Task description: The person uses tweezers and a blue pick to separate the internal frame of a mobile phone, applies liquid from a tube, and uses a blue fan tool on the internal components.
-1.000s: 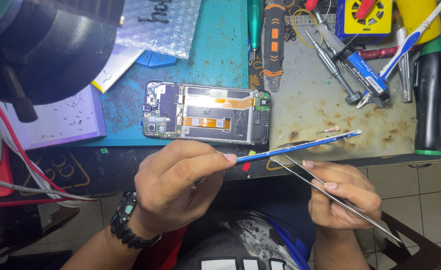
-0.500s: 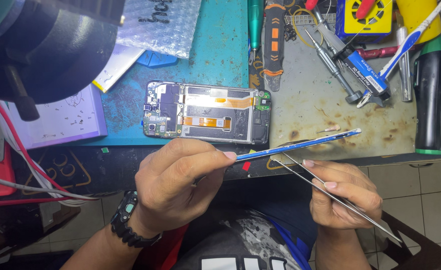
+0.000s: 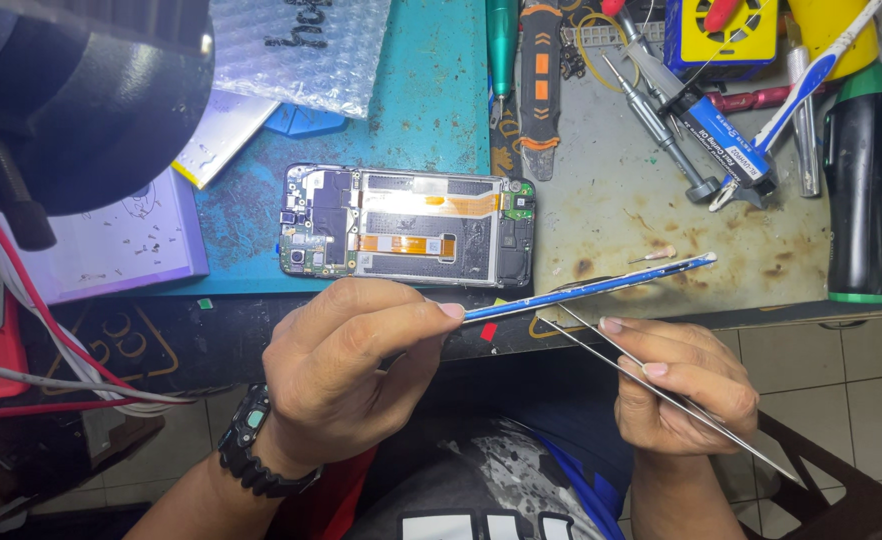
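Left hand (image 3: pixel 346 375) pinches one end of a thin blue strip (image 3: pixel 591 287) between thumb and forefinger, the remaining fingers curled beneath; the strip runs out past the fingertips toward the bench edge. Right hand (image 3: pixel 686 385) grips slim metal tweezers (image 3: pixel 661 390), fingers closed round the shafts, whose two points lie close under the strip near its middle. Beyond the left fingertips, an opened phone (image 3: pixel 408 223) lies flat on a teal mat (image 3: pixel 431 110), boards and orange flex exposed.

The step appears best done with the strip held taut and level, the tweezer tips working close to the pinch, both hands kept clear of the phone.

Packaging: a clear bubble-wrap bag (image 3: pixel 296 45) with dark handwriting lies far beyond the left knuckles; a blue tube with a white label (image 3: pixel 726 135) rests beyond the right fingertips among the tools.
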